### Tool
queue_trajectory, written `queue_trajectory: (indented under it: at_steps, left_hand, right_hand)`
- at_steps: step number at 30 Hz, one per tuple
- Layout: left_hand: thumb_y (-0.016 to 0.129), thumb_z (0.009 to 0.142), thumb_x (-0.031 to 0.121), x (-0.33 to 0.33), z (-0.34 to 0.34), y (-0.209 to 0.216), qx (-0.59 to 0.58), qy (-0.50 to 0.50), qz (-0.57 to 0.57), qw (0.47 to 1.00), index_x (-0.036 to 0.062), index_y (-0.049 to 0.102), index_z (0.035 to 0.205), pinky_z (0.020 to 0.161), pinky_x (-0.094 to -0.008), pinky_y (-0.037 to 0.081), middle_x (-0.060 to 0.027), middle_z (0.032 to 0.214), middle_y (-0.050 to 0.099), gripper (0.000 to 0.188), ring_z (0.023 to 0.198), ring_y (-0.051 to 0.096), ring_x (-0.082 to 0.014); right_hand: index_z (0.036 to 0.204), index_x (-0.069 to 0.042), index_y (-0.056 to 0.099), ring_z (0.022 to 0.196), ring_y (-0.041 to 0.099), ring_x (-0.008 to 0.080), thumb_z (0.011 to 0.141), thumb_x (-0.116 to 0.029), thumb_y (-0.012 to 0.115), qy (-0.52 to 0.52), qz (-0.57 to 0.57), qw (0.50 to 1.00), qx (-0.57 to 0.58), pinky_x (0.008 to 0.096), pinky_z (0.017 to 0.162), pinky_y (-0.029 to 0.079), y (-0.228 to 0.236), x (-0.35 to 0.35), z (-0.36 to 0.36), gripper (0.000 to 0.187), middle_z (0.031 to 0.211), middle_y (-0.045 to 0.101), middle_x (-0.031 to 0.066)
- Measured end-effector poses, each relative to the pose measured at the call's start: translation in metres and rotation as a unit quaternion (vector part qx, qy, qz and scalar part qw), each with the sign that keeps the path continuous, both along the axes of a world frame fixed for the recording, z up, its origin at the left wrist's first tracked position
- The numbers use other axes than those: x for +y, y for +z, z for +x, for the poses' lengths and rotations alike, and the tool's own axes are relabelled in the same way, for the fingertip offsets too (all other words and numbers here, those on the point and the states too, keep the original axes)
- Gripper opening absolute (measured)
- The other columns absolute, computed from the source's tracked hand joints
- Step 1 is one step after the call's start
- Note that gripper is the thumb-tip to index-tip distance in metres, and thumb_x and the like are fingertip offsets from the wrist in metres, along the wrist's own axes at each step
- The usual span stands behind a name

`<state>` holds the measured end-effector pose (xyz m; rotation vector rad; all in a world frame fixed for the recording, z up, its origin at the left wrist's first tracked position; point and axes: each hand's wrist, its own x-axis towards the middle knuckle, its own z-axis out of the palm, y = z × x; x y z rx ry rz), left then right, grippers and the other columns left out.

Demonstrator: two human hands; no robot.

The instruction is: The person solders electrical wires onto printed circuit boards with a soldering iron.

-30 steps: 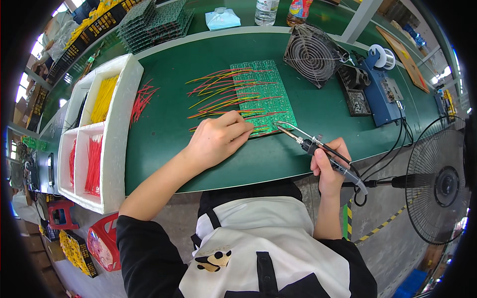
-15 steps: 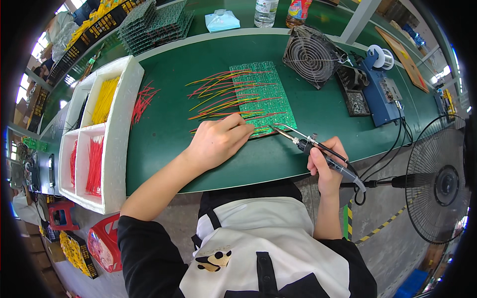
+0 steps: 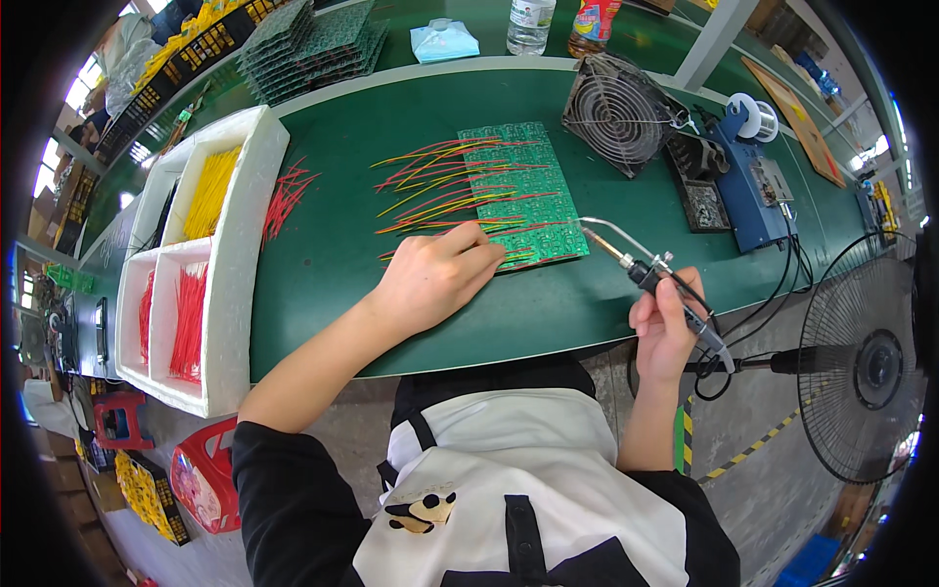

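A green circuit board panel (image 3: 556, 201) lies on the bench, with several red, yellow and black wires (image 3: 423, 207) reaching leftward from it in rows. Over its near left corner rests my left hand (image 3: 435, 279), fingers pinched on a wire; their tips hide part of it. My right hand (image 3: 669, 328) is closed round a soldering iron (image 3: 643, 275) with a thin curved metal feed tube alongside. The iron's tip points up and left, near the panel's right edge, apart from the wires in my left hand.
A white foam box (image 3: 225, 323) holds yellow and red wires on the left, with loose red wires (image 3: 286, 201) beside it. Behind the panel stands a square fan (image 3: 616, 112). To the right are a blue soldering station (image 3: 748, 186), an iron stand (image 3: 696, 181) and a large fan (image 3: 866, 357).
My right hand has drawn the soldering iron to the right, its tip moving from the near rows of wires to the panel's right edge. My left hand stays in place.
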<state>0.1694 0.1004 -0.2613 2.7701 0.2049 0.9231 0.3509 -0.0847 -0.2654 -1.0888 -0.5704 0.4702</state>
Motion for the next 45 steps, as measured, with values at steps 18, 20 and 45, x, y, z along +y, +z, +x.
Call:
queue_trajectory:
  at_steps: [18,20,45]
  left_hand:
    - [0.068,0.074,0.007,0.002,-0.001,0.001,-0.008,0.005,-0.002,1.0,0.0057,0.065,0.08,0.047,-0.0284,0.045,-0.0021,0.073,0.057,0.007,0.055,0.057,-0.0168]
    - [0.068,0.073,0.007,0.002,0.0,0.001,-0.003,0.002,-0.001,1.0,0.0059,0.065,0.08,0.047,-0.0284,0.045,-0.002,0.073,0.057,0.008,0.055,0.057,-0.0167]
    - [0.068,0.072,0.007,0.001,0.0,0.002,-0.013,0.004,0.003,1.0,0.0063,0.065,0.078,0.047,-0.0283,0.045,-0.0017,0.072,0.057,0.007,0.056,0.058,-0.0164]
  right_hand:
    - [0.073,-0.005,0.043,0.038,0.04,0.0045,0.083,-0.01,0.061,0.07,-0.028,0.997,-0.022,0.017,0.034,0.028,-0.003,0.013,0.007,0.021,0.053,0.049,0.0027]
    - [0.073,-0.005,0.043,0.038,0.04,0.0041,0.082,-0.009,0.061,0.073,-0.035,0.996,-0.028,0.0167,0.034,0.028,-0.004,0.013,0.007,0.021,0.053,0.049,0.0025]
    - [0.077,-0.006,0.042,0.04,0.042,0.007,0.084,-0.012,0.059,0.059,-0.009,0.998,-0.016,0.018,0.036,0.03,-0.004,0.013,0.007,0.02,0.053,0.048,0.0042]
